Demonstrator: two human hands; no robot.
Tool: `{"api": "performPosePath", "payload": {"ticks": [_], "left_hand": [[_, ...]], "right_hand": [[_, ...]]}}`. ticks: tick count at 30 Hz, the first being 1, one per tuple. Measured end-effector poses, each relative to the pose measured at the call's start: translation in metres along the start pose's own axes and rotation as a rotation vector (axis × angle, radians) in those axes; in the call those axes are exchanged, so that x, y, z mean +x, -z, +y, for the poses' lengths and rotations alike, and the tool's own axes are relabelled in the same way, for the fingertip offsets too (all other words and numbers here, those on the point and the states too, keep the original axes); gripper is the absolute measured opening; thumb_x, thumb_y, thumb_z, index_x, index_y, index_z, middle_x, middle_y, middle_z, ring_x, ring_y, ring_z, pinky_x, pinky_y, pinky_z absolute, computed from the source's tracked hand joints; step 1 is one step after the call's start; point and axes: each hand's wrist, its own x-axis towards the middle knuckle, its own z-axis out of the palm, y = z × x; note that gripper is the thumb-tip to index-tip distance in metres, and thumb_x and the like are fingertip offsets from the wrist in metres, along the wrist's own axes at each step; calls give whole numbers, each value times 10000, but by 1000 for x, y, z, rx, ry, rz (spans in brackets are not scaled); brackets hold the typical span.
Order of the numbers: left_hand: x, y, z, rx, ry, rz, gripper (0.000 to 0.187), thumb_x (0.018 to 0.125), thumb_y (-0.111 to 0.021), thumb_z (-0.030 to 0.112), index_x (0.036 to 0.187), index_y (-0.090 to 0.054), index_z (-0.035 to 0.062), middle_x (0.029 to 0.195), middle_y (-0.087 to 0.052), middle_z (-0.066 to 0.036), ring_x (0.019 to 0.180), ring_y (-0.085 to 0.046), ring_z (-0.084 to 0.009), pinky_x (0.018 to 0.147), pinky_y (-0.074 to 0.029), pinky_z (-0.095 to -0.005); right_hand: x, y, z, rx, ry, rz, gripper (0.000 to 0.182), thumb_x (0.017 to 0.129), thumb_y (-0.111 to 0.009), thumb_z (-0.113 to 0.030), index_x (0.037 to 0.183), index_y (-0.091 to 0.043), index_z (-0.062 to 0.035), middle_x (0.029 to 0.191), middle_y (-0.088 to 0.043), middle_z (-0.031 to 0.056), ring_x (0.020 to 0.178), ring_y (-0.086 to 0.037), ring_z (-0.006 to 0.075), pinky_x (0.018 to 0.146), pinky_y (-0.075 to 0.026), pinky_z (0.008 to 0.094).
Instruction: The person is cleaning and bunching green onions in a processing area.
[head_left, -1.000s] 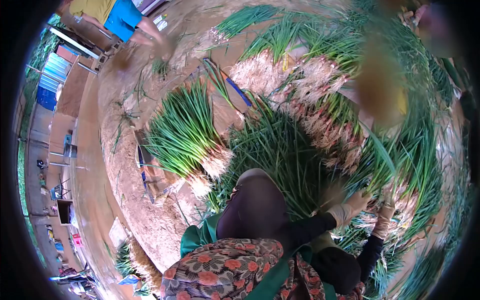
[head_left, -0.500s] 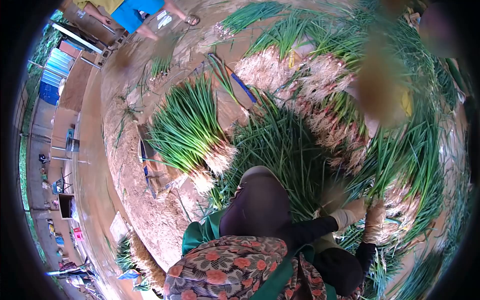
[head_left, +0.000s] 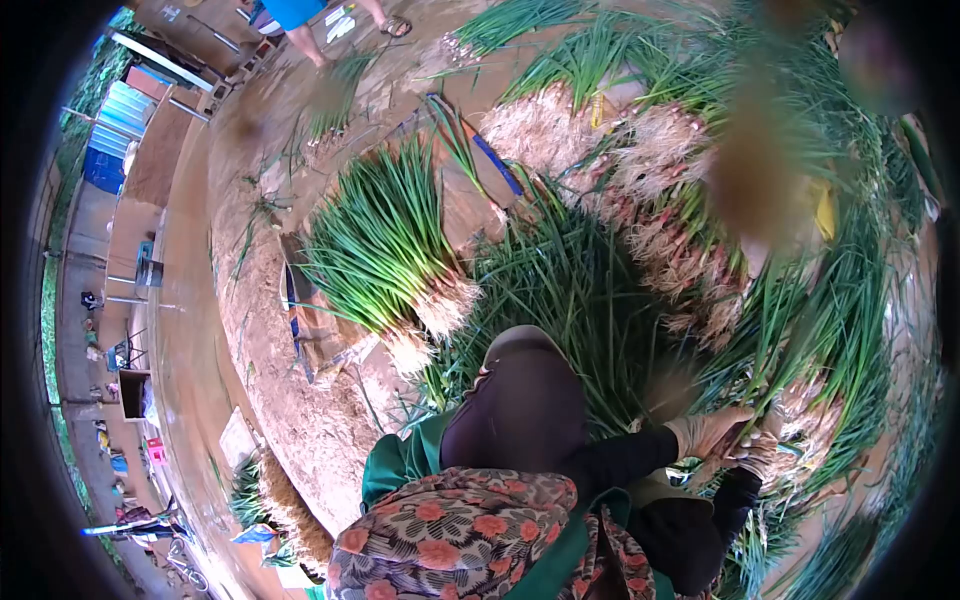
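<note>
My left hand point(head_left: 708, 432), in a pale glove, closes around spring onion stalks low on the right. Close against it, my right hand point(head_left: 758, 448), gloved too, grips the same spring onions point(head_left: 765, 400) near their base. Exactly how many stalks are held is hidden by the fingers. Just right of my hands lies a pile of spring onions with pale roots point(head_left: 812, 405). In front of my knee point(head_left: 525, 385) spreads a heap of dark green leaves point(head_left: 570, 290).
A neat bunch of spring onions point(head_left: 385, 250) lies to the left, roots toward me. More rooted bunches point(head_left: 540, 125) lie at the back. A blue-edged strip point(head_left: 492, 160) is on the ground. Another person's leg point(head_left: 305, 45) shows at top left. Brown blurs cover part of the view.
My hands have come closer together, the left shifting slightly right and the fingers regrouping on the stalks. The view has shifted a little, and less of the other person shows.
</note>
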Motion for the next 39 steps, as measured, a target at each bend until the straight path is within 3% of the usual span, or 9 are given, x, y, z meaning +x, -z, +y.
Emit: {"api": "performPosePath", "payload": {"ticks": [8, 11, 15, 19, 27, 28, 31, 33, 39], "left_hand": [[14, 12, -2, -161, -153, 305, 328, 942, -447, 439, 748, -483, 178, 529, -376, 61, 408, -327, -85, 383, -266, -264], [13, 9, -5, -244, -169, 40, 333, 950, -440, 429, 740, -485, 174, 538, -354, 66, 424, -329, -74, 386, -262, -258], [17, 13, -3, -632, 147, -347, 349, 939, -459, 451, 1059, -578, 145, 560, -373, 72, 426, -308, -58, 395, -259, -231], [10, -13, 7, 225, -385, -19, 380, 940, -481, 418, 1170, -532, 120, 576, -360, 65, 455, -311, -51, 420, -262, -209], [-26, -53, 53, 302, -376, 121, 320, 937, -511, 371, 1111, -533, 103, 560, -294, 81, 451, -263, -48, 411, -221, -212], [-28, -48, 54, 221, -318, 115, 313, 937, -514, 366, 1103, -533, 101, 558, -286, 83, 450, -257, -48, 410, -215, -213], [-24, -20, 58, 28, -200, 155, 292, 930, -527, 372, 1043, -544, 104, 553, -286, 78, 440, -262, -63, 420, -224, -230], [-20, -18, 55, 86, -231, 230, 298, 926, -531, 380, 1019, -548, 97, 554, -286, 76, 438, -261, -71, 424, -227, -235], [-14, -11, 54, 6, -194, 80, 295, 945, -489, 330, 1091, -533, 78, 625, -384, 41, 518, -351, -89, 461, -281, -242]], "right_hand": [[-35, -35, -32, 625, -234, 255, 179, 887, -534, -149, 1004, -565, -18, 792, -578, 16, 693, -527, 103, 647, -417, 237], [-28, -20, -26, 1126, -211, -378, 129, 911, -497, -114, 786, -510, -85, 584, -374, -43, 502, -360, 88, 515, -356, 284], [-24, 5, -23, 219, 169, 186, 29, 862, -481, -77, 853, -454, -81, 685, -397, -17, 586, -405, 97, 532, -376, 227], [-43, 29, -40, 405, -26, 159, 355, 902, -481, -173, 1229, -456, -38, 974, -556, 59, 829, -569, 150, 694, -503, 266], [-123, 13, 5, -836, 591, -782, 189, 904, -469, -135, 986, -619, -56, 848, -636, 105, 857, -614, 251, 737, -476, 346], [-87, -4, 4, -1032, -24, -1030, 223, 893, -512, -168, 1018, -636, -32, 881, -649, 154, 838, -617, 265, 761, -482, 359], [-23, 27, -14, -876, 466, -284, 291, 931, -504, -220, 1131, -577, -23, 1016, -654, 142, 964, -623, 240, 874, -480, 329], [18, 46, -35, -673, 66, 130, 303, 934, -526, -233, 1160, -546, -33, 1077, -632, 141, 958, -618, 221, 841, -495, 321], [81, 59, 35, -788, 190, 105, 261, 889, -610, -194, 1040, -586, 18, 852, -632, 57, 770, -553, 132, 678, -474, 297]]}}
